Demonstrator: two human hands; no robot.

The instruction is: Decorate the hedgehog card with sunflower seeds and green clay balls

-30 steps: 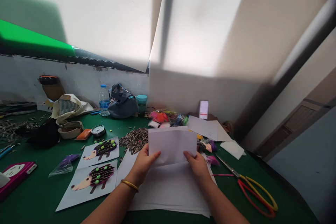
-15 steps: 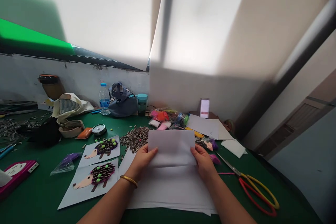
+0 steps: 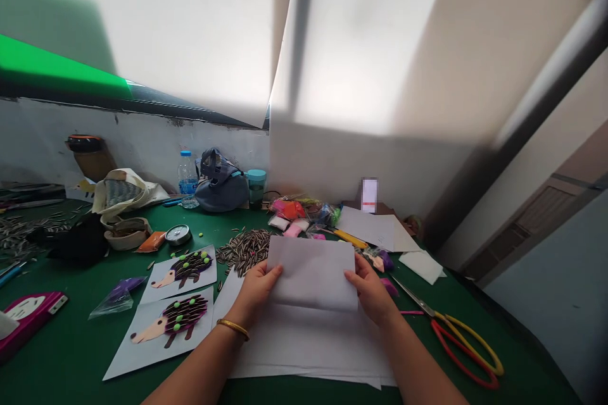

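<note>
Between my two hands is a white sheet of paper [image 3: 312,272], held up at a tilt by its side edges. My left hand [image 3: 257,285] pinches the left edge, thumb on the near face and fingers behind. At the opposite edge my right hand [image 3: 373,285] grips in the same way. Beneath it, larger white sheets [image 3: 308,348] lie stacked on the green table. Left of my left forearm are two cards with hedgehog pictures, a nearer one [image 3: 156,345] and a farther one [image 3: 159,272], their spines dotted with green balls.
Striped sunflower seeds [image 3: 244,250] are heaped behind my left hand. Scissors [image 3: 456,335] with red and yellow handles lie open at the right. Bagged coloured clay [image 3: 289,209], a yellow cutter [image 3: 351,238], a round tin [image 3: 178,234] and a water bottle [image 3: 187,180] stand or lie farther back.
The held sheet's lower edge now shows apart from the stack below, and its right side has come slightly nearer. Both hands keep their grip; the right hand has shifted a little to the right.
</note>
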